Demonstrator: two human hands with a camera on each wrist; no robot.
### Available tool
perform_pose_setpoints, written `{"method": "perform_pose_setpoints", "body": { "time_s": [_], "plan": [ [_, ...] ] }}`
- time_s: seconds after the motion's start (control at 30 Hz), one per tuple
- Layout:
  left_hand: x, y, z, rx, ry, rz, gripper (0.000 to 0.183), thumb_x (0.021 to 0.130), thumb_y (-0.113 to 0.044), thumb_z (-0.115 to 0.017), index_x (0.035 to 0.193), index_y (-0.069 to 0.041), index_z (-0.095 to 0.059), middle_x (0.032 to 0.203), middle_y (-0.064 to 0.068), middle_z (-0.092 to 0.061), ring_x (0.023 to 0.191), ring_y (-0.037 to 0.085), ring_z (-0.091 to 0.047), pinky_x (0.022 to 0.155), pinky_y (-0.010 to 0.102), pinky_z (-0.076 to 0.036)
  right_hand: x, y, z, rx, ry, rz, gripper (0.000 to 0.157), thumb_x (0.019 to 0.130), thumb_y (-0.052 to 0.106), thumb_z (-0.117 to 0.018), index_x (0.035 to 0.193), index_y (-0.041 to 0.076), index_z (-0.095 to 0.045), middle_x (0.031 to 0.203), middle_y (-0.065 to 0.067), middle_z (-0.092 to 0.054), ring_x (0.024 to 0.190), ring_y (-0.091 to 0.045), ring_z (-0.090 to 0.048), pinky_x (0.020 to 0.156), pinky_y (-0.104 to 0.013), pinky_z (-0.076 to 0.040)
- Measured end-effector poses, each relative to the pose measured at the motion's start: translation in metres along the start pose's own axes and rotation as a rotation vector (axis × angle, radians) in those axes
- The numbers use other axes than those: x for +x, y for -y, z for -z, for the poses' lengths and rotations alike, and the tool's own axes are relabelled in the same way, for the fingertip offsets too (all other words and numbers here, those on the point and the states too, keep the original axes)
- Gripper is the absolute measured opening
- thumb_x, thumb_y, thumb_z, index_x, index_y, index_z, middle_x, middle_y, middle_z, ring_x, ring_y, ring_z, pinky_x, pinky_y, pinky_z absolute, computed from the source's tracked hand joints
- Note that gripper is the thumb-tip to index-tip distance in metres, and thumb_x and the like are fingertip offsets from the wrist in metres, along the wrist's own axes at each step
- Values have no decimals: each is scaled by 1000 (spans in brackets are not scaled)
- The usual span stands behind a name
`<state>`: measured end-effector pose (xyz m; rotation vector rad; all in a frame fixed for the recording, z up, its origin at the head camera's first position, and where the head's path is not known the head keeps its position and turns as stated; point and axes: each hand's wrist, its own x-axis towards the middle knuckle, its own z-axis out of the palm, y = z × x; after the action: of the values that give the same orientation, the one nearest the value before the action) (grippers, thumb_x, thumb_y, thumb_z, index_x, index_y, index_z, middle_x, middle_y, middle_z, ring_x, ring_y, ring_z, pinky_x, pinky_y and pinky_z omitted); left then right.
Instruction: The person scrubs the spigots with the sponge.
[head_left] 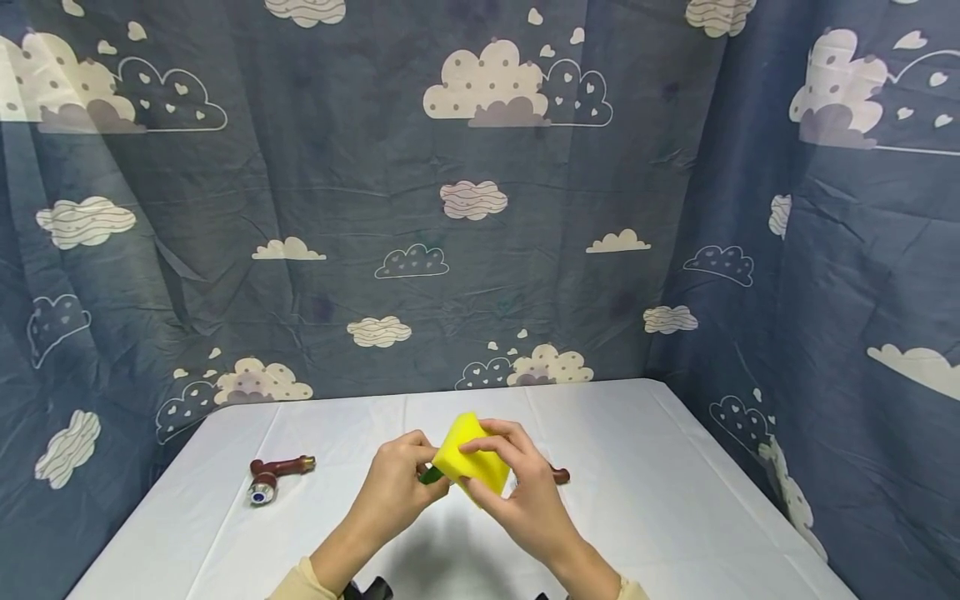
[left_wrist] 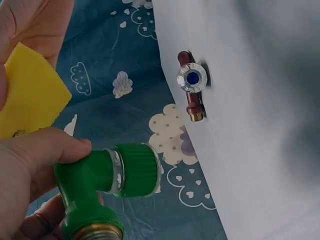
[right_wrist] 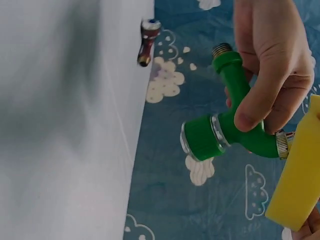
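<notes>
Above the table, my left hand (head_left: 397,483) grips a green plastic tap (right_wrist: 237,110) with metal-ringed ends and threaded outlets. In the head view only a bit of that tap shows between the hand and the sponge. My right hand (head_left: 521,492) holds a yellow sponge (head_left: 480,458), fingers on its upper face and thumb below. In the right wrist view the sponge's side meets the tap's ribbed metal end. The left wrist view shows the sponge just beyond the left thumb, with the tap's green ribbed collar (left_wrist: 140,170) facing the table.
A dark red tap (head_left: 279,475) with a brass end and a blue-centred chrome cap lies at the table's left. Behind the right hand, a reddish-brown piece (head_left: 560,475) is mostly hidden. The white table (head_left: 600,433) is backed by a dark blue cloud-patterned curtain (head_left: 375,200).
</notes>
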<state>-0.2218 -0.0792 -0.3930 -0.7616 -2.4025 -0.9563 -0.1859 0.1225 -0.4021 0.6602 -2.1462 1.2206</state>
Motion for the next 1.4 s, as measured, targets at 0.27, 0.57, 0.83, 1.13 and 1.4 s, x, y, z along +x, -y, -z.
{"method": "perform_pose_setpoints", "body": {
  "time_s": [0.27,0.57,0.83,1.13,1.4],
  "plan": [
    [-3,1,1,237,-23,-120,25,69,3,-93,84,-16,-84,74,-8,-56,67,1,-48,60,18,-49,0,1,-1,-149,24,73,44,80,1,-89,115,25,-77,140,-3,-64,126,-26,-68,102,-41,-64],
    [-6,7,3,441,-61,-297,30,66,1,-95,80,-19,-78,75,-8,-58,70,9,-52,58,19,-48,3,3,2,-150,100,-51,37,83,6,-89,111,25,-76,131,2,-68,117,-19,-69,93,-32,-63],
    [-8,12,6,464,-90,-384,30,67,1,-93,80,-19,-76,78,-8,-60,72,9,-55,60,20,-51,6,1,4,-102,140,-153,35,85,7,-88,110,28,-76,130,2,-69,119,-22,-69,93,-32,-62],
    [-10,11,7,294,-95,-332,31,66,-3,-99,87,-17,-80,80,-9,-67,73,3,-58,62,19,-54,11,-3,9,90,143,-273,31,91,18,-87,117,29,-75,129,4,-71,120,-21,-67,100,-42,-54],
    [-10,5,7,101,-78,-229,26,75,-4,-96,96,-12,-82,85,-5,-75,71,-1,-63,61,12,-54,11,-12,8,98,99,-244,30,92,22,-86,119,26,-74,131,1,-72,117,-21,-67,99,-37,-54]
  ]
}}
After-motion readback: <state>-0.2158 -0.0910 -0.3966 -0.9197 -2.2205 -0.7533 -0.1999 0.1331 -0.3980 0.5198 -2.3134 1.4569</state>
